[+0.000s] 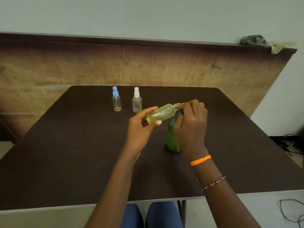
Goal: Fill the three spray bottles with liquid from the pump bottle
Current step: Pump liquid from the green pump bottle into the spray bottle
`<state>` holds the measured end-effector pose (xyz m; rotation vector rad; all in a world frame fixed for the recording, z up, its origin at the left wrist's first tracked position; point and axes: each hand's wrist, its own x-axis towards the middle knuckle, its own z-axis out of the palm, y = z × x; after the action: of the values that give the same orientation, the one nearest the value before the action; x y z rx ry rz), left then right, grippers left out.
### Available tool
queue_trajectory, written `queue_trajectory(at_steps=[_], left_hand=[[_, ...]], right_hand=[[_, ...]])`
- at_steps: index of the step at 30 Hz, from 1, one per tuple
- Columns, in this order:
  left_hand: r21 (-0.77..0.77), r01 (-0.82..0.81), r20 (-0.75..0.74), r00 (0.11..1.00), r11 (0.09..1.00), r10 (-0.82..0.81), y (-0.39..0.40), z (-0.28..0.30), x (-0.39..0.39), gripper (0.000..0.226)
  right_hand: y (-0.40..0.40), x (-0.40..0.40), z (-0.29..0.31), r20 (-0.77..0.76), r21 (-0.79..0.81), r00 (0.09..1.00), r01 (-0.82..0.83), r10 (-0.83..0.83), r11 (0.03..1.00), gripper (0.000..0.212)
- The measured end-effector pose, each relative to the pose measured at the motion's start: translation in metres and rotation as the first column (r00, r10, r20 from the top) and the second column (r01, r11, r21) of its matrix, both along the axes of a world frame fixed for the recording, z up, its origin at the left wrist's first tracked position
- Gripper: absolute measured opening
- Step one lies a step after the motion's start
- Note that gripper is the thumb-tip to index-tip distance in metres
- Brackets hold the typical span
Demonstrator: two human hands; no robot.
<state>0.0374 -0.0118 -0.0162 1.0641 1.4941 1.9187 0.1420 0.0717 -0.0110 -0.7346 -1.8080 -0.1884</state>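
My left hand (141, 125) grips a yellow-tinted spray bottle (162, 113) by its base, tilted on its side with the uncapped neck pointing right. My right hand (190, 122) has its fingers curled at that neck and covers the top of the green pump bottle (171, 139), which stands on the table just below; what the fingers hold is hidden. Two more spray bottles stand upright at the table's far side: a clear one with a blue cap (116, 99) and a yellowish one with a white cap (136, 100).
The dark brown table (65, 153) has its front edge just above my knees. A wooden board (49, 69) leans against the wall behind it, with rags (256, 41) on its top right corner. Cables (291, 145) lie on the floor at the right.
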Motion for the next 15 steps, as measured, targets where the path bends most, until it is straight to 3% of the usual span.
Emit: queue_trajectory(at_steps=[2, 6, 8, 11, 15], left_hand=[[0.000, 0.000, -0.007, 1.000, 1.000, 0.000, 0.000, 0.001, 0.001, 0.045], [-0.011, -0.014, 0.007, 1.000, 1.000, 0.014, 0.003, -0.004, 0.002, 0.045], [-0.023, -0.010, 0.015, 1.000, 1.000, 0.010, 0.003, -0.007, 0.002, 0.044], [-0.024, 0.007, 0.013, 1.000, 1.000, -0.007, 0.003, -0.006, 0.001, 0.043], [-0.010, 0.018, 0.001, 1.000, 1.000, -0.018, 0.004, -0.002, 0.000, 0.043]], right_hand=[[0.000, 0.001, 0.003, 0.022, -0.017, 1.000, -0.006, 0.007, 1.000, 0.025], [0.005, -0.003, -0.009, -0.089, 0.028, 0.996, 0.000, 0.002, 1.000, 0.038], [0.008, -0.004, -0.011, -0.105, 0.046, 0.994, -0.016, 0.020, 0.999, 0.035], [0.007, 0.000, -0.003, -0.037, 0.049, 0.999, -0.019, 0.021, 0.999, 0.022], [0.003, 0.002, 0.005, 0.026, 0.014, 0.999, -0.020, 0.020, 1.000, 0.021]])
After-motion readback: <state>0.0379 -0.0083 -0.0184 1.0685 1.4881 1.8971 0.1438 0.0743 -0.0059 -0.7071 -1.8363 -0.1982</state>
